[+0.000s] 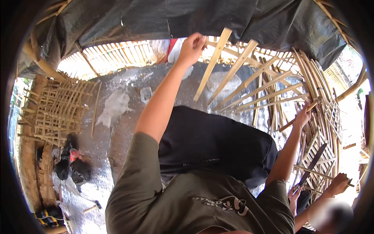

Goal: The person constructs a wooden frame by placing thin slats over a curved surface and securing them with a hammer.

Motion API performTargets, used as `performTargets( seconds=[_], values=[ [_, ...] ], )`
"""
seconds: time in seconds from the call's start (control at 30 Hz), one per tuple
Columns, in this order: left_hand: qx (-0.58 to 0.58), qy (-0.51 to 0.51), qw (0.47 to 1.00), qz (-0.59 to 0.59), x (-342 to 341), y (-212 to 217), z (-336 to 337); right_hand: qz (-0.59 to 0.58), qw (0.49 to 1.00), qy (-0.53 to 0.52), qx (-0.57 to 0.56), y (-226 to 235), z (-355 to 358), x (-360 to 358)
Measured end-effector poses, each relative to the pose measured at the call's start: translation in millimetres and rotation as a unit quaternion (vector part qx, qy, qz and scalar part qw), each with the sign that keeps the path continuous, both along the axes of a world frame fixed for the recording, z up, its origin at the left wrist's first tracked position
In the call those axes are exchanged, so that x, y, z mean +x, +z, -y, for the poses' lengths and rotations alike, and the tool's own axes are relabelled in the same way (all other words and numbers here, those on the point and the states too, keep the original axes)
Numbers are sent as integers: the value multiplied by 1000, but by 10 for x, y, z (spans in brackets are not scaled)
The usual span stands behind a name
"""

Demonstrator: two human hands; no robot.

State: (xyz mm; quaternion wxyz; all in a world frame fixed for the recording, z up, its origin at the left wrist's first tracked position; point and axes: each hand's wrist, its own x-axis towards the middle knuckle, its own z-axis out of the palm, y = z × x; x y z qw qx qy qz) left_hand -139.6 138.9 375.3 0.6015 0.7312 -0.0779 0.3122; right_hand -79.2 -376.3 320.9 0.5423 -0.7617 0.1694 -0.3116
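In front of me several flat bamboo slats (233,72) fan out, joined across by a long bamboo strip (253,61). My left hand (192,49) is raised at the strip's far left end, fingers closed around it. Closest to that hand stands the leftmost slat (213,64), tilted. On the right, my right hand (302,114) grips a short wooden stick (288,125) that sticks out on both sides of the fist. That hand is beside the right ends of the slats. Its fingers are partly hidden.
At right lies a pile of bamboo strips and lattice (323,82). Close by, a co-worker's hands hold a machete (313,163) and a thin stick (315,171). Woven bamboo (58,113) is stacked at left. Black bags (80,171), a red cup (74,155) and a hammer (92,207) lie on the ground sheet.
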Motion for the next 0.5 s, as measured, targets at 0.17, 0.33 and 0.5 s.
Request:
performTargets(
  seconds=[0.17, 0.33, 0.5],
  values=[
    [-35, 25, 999, -30, -120, -340, -277, 20, 990, 82, 113, -261, -186, -52],
    [-81, 35, 995, -47, -217, -408, -434, 18, 976, 145, 160, -155, -250, 122],
    [-92, 39, 991, -83, -141, -454, -583, 6, 961, 228, 157, -62, -397, 424]
  ],
)
